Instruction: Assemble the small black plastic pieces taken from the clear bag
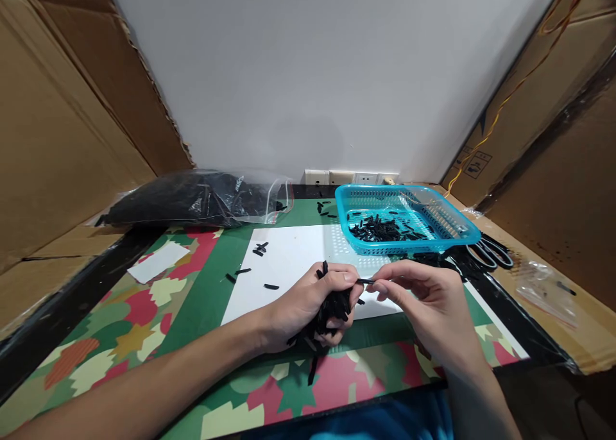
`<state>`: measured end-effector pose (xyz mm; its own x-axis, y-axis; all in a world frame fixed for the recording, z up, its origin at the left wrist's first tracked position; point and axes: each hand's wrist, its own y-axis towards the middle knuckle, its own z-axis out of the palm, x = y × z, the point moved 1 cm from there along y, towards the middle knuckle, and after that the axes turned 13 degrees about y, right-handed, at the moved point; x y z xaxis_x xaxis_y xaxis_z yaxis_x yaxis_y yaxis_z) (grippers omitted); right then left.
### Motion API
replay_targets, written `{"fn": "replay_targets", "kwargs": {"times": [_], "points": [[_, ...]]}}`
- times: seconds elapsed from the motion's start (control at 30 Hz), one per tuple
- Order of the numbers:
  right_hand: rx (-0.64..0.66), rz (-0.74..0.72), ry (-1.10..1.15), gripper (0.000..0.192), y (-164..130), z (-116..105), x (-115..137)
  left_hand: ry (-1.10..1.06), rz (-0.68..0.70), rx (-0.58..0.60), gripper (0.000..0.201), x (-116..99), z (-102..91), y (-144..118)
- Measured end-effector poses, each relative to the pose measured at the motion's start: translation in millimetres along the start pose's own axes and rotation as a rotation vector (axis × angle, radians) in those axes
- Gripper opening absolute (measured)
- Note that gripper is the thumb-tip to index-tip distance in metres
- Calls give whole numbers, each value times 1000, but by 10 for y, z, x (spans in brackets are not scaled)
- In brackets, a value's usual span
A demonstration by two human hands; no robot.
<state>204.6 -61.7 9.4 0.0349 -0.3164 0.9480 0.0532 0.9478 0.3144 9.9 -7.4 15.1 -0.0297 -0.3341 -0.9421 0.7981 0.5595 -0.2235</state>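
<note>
table (86, 279) | patterned mat (144, 318) | white sheet (289, 260) (black pieces scattered) | blue basket (409, 247)

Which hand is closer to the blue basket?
Right. The right hand is just below the basket; the left hand, gripping black pieces, is farther off to its lower left.

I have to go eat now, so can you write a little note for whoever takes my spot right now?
Left hand: closed around a bundle of black pieces.
Right hand: pinching one black piece at the bundle's top.
Blue basket: holds a pile of black pieces, back right.
Loose pieces lie on the white sheet; a full plastic bag sits back left.
Left: the bundle and the loose ones.
</note>
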Motion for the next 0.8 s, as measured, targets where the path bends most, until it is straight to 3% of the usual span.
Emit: {"fn": "replay_targets", "kwargs": {"times": [0.8], "points": [[48,51,36,17,-11,10,3,-5,-1,-17,37,-9,18,-8]]}}
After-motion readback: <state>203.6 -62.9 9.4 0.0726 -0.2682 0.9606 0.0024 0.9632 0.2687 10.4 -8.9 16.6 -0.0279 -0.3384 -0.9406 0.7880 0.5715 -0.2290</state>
